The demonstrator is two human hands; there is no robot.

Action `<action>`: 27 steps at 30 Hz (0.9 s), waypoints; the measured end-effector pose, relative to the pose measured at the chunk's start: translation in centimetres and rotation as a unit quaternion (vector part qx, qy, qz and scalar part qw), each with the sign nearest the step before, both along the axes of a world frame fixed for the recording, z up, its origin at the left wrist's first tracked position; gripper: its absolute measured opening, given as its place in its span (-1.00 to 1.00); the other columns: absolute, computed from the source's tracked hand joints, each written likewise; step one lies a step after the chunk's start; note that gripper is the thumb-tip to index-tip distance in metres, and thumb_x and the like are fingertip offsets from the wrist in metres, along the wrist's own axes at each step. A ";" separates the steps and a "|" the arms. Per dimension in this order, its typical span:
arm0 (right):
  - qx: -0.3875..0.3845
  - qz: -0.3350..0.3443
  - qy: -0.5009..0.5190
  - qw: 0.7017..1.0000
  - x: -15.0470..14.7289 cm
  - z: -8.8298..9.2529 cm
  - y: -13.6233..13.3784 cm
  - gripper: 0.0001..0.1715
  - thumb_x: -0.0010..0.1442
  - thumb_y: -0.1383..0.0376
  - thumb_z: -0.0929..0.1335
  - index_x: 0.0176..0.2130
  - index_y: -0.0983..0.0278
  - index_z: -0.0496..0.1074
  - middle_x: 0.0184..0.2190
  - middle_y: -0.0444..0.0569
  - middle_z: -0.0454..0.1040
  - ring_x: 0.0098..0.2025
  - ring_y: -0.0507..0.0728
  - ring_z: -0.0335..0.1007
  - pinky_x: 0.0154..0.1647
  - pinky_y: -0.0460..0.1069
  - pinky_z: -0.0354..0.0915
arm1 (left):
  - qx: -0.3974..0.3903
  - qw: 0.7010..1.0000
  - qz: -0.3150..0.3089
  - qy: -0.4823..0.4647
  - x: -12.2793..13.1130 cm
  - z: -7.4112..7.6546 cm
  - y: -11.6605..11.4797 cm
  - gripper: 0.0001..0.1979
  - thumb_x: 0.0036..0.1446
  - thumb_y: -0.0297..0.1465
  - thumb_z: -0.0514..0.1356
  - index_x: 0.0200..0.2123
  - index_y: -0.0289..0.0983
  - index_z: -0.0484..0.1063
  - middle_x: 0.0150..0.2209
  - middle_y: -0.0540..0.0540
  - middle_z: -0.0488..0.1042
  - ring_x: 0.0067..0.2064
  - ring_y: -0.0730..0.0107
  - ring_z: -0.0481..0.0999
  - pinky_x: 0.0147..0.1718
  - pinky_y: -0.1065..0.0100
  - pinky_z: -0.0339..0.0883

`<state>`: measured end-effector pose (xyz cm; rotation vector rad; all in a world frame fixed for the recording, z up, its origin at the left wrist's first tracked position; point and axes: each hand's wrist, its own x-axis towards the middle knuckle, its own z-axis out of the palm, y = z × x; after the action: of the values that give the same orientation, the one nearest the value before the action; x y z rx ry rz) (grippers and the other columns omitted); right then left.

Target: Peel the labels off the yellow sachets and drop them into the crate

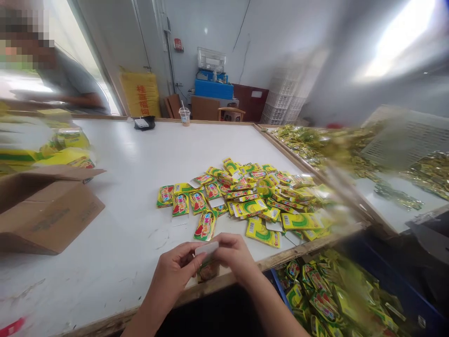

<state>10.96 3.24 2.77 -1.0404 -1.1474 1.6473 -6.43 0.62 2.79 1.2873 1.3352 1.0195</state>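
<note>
At the table's near edge, my left hand (177,269) and my right hand (233,255) both grip one small candy box (208,270). Its white end flap (206,248) stands up between my fingertips, and the printed body hangs below, partly hidden by my fingers. Beyond my hands lies a loose pile of yellow and green boxes (250,208), some with white flaps sticking out. The nearest one, a TWINS box (206,224), lies just past my fingers.
An open cardboard carton (52,215) stands at the left, with yellow packs behind it. At lower right, a blue bin (280,288) holds more boxes. Gold sachets (301,142) lie beyond the wooden divider. A cup (184,116) stands at the far edge; a person (77,79) is at far left.
</note>
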 end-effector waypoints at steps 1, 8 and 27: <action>0.033 -0.006 0.000 0.999 -0.3 -0.1 0.3 -0.84 -0.02 0.37 0.41 -0.37 0.28 0.62 -0.58 -0.19 0.32 -0.59 -0.07 0.05 -0.60 -0.14 -0.03 | 0.023 1.000 0.009 0.015 -0.3 -0.3 0.3 -0.69 0.05 -0.25 0.35 -0.13 -0.21 0.60 -0.55 0.05 0.45 -0.53 0.49 0.30 -0.57 0.49 0.24; 0.101 -0.005 -0.005 0.995 0.5 -1.1 0.9 -0.74 0.12 0.14 0.46 -0.26 0.26 0.65 -0.48 -0.10 0.44 -0.61 -0.04 0.26 -0.60 -0.11 0.20 | 0.118 0.992 0.025 0.033 -0.8 -1.8 0.4 -0.80 0.19 -0.25 0.24 -0.17 -0.15 0.61 -0.16 -0.06 0.57 -0.15 0.29 0.50 -0.22 0.38 0.41; 0.289 -0.070 -0.118 0.947 0.1 -2.0 -2.0 -0.88 0.16 0.33 0.44 -0.24 0.15 0.58 -0.26 -0.02 0.56 -0.17 0.17 0.48 -0.11 0.05 0.37 | 0.278 0.951 -0.076 0.113 -1.1 -2.7 -1.2 -0.73 0.23 -0.50 0.19 -0.05 -0.07 0.49 -0.08 -0.03 0.55 -0.02 0.29 0.53 -0.01 0.31 0.42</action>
<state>11.11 1.20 0.81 -0.9148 -1.5536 0.9914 -7.58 -0.61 0.07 1.9482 1.1244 1.2127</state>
